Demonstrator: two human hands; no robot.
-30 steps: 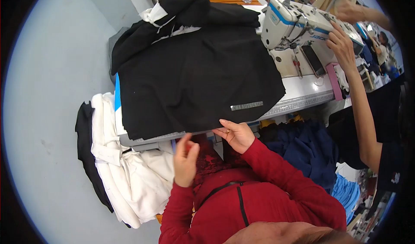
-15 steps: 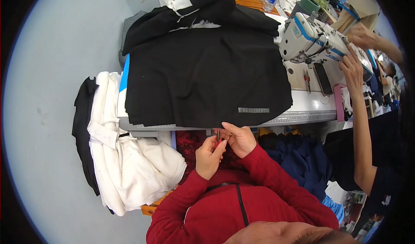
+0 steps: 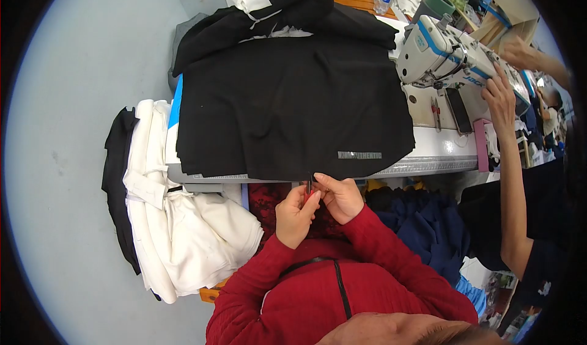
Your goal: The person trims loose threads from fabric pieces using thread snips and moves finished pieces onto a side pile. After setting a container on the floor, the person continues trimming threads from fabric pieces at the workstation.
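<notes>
A black fabric piece (image 3: pixel 293 106) with a grey printed label (image 3: pixel 359 155) lies over the table, its lower edge hanging at the front. Below that edge, my left hand (image 3: pixel 296 216) is closed around small thread snips (image 3: pixel 308 192), red at the handle with dark blades pointing up to the cloth. My right hand (image 3: pixel 341 199) is beside it, thumb and fingers pinched on the fabric's front edge. Its fingertips are partly hidden behind the cloth and the snips.
To the right stands a sewing machine (image 3: pixel 437 55), with a co-worker's hands (image 3: pixel 502 97) at its far end. Red-handled snips (image 3: pixel 435 113) and a phone (image 3: pixel 458 110) lie near it. White fabric (image 3: pixel 195 241) hangs at left; dark blue cloth (image 3: pixel 422 229) is piled below the table.
The snips have tilted more upright and closer to the fabric edge in my left hand. My right hand stays almost still. The co-worker's hands have shifted slightly at the machine.
</notes>
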